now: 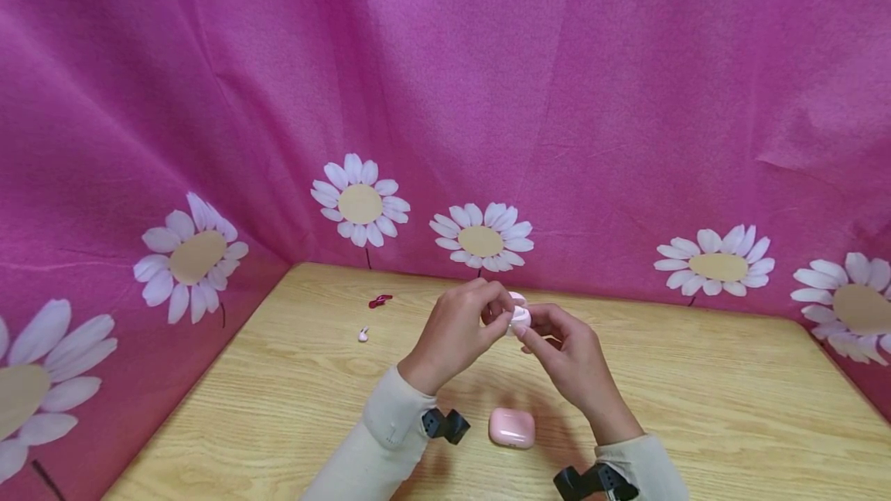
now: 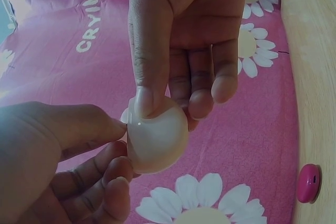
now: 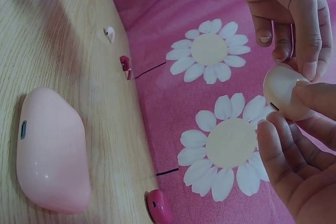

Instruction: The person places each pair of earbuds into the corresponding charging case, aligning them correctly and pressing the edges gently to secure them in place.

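Observation:
A pale, rounded earbud charging case (image 1: 520,318) is held up above the table between both hands. My right hand (image 1: 574,354) grips it, with the thumb laid across its side in the left wrist view. At the case's other edge, my left hand (image 1: 462,327) pinches with thumb and fingertips. A small slot shows on the case's lower side in the right wrist view. Between and below the hands, a closed pink earbud case (image 1: 511,428) lies on the table. A single white earbud (image 1: 363,335) lies to the left of the left hand.
Dark red earbuds (image 1: 380,301) lie on the wooden table (image 1: 731,385) towards the back left. A magenta case (image 3: 158,206) shows near the table's back edge in the wrist views. Pink daisy-print cloth (image 1: 599,99) hangs behind the table and along its sides.

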Action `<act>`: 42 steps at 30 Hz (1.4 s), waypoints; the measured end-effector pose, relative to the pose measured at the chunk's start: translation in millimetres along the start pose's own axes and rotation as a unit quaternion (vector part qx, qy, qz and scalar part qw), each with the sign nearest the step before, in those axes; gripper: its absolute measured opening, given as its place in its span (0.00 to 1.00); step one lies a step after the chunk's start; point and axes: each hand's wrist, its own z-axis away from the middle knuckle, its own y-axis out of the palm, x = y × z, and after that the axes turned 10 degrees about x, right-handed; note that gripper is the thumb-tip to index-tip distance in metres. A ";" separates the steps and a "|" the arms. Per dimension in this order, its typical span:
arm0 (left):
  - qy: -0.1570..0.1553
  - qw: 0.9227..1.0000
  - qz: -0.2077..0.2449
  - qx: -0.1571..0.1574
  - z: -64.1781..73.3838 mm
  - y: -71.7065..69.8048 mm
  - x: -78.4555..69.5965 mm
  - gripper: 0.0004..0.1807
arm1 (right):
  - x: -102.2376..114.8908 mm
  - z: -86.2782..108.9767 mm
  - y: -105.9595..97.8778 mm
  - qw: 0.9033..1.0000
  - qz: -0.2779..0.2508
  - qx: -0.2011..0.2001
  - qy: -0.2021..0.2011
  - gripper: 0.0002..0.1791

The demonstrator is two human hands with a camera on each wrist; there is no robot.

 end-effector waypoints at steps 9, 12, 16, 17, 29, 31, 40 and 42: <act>-0.009 1.000 0.004 0.003 0.6 -1.7 1.3 0.03 | -1.6 -0.9 -2.0 1.000 0.005 0.002 0.023 0.13; -0.012 1.000 0.005 0.004 0.6 -2.9 2.4 0.03 | -1.6 -0.9 -2.6 0.999 0.010 0.001 0.032 0.13; -0.016 1.000 0.003 0.004 0.9 -4.2 4.5 0.03 | -1.4 -0.9 -3.1 0.999 0.007 -0.001 0.039 0.14; -0.016 1.000 0.001 0.002 0.7 -4.3 5.1 0.03 | -1.4 -0.9 -3.2 0.999 0.005 -0.002 0.041 0.14; -0.031 0.999 0.015 0.015 0.9 -4.7 7.0 0.03 | -0.4 -0.7 -4.3 0.999 -0.035 -0.006 0.028 0.15; -0.033 0.999 0.020 0.021 0.7 -4.8 6.8 0.03 | 0.6 -0.6 -4.5 0.999 -0.045 -0.007 0.025 0.15; -0.029 0.999 0.033 0.028 0.2 -4.6 5.3 0.05 | 0.9 -0.6 -5.9 0.997 -0.071 -0.001 0.037 0.16; -0.029 0.998 0.036 0.030 0.3 -4.2 5.2 0.05 | 0.7 -0.4 -5.9 0.996 -0.074 0.002 0.045 0.16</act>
